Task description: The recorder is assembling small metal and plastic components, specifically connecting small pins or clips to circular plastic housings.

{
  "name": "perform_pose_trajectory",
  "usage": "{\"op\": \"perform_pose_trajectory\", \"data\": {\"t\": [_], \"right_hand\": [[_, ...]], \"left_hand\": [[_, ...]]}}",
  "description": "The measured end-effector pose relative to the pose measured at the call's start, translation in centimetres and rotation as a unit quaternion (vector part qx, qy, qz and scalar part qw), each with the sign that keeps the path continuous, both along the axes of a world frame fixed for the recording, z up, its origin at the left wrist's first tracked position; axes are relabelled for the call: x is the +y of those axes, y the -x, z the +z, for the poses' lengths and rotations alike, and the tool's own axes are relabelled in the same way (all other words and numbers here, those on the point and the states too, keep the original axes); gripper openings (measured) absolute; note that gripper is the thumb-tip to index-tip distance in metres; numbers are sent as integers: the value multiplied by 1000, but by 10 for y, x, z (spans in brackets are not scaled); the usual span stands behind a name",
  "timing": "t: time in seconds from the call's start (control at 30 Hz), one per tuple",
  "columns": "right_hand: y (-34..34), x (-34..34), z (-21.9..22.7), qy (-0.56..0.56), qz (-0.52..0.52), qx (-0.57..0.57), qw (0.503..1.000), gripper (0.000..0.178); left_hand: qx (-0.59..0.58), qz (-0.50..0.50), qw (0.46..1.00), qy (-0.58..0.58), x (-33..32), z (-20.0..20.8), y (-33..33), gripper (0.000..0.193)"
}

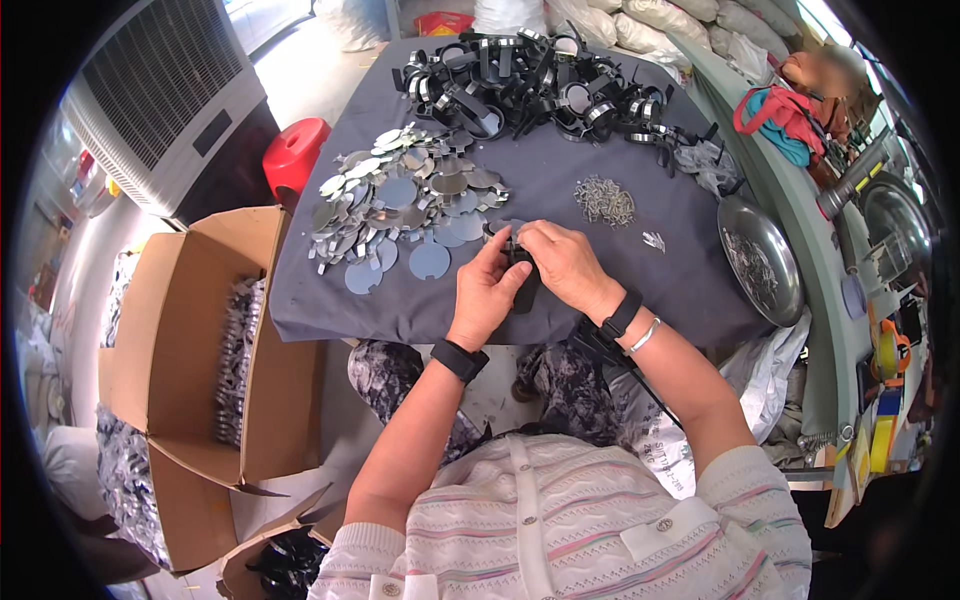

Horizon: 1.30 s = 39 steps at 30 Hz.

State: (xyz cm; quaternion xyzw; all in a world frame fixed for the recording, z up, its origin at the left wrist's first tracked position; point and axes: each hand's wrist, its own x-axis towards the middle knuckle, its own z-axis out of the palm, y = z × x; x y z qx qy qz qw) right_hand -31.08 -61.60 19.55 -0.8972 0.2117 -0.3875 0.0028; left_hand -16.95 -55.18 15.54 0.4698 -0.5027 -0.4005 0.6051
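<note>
Both my hands are together near the table's front edge, around a black plastic part [522, 293] whose lower end shows below the fingers. My left hand [482, 292] grips it from the left, with the thumb along its side. From the right, my right hand [566, 262] closes its fingertips on its upper end; what they pinch there is hidden. A heap of round, tabbed metal discs [398, 192] lies just beyond my left hand. Past my right hand are a small pile of screws [604, 201] and a few loose metal bits [653, 241].
Black ring-shaped parts [530, 90] are heaped at the far side of the cloth-covered table [375, 318]. A round metal dish [778, 287] holding small pieces stands at the right edge. Left are an open carton [180, 350], a red stool [296, 158] and a grilled appliance [165, 90].
</note>
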Motion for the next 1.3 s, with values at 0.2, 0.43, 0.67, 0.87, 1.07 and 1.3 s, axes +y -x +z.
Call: {"op": "perform_pose_trajectory", "data": {"t": [0.2,0.43,0.67,0.87,1.07,1.3], "right_hand": [[1,2,6,16,16,11,1000,13],[8,1,-1,-65,25,-16,997,10],[70,-43,15,-111,-212,-34,970,13],[89,-82,33,-182,-323,168,913,49],[89,-103,34,-303,-236,75,920,41],[93,-118,65,-256,-212,-65,941,40]], "left_hand": [[20,-31,999,-29,0,4,0,42],[31,36,998,-41,-4,12,7,20],[39,46,998,-36,-2,16,11,19],[15,64,998,-17,-5,9,8,19],[11,66,998,-22,-1,11,9,21],[-8,85,996,-19,-3,12,7,18]]}}
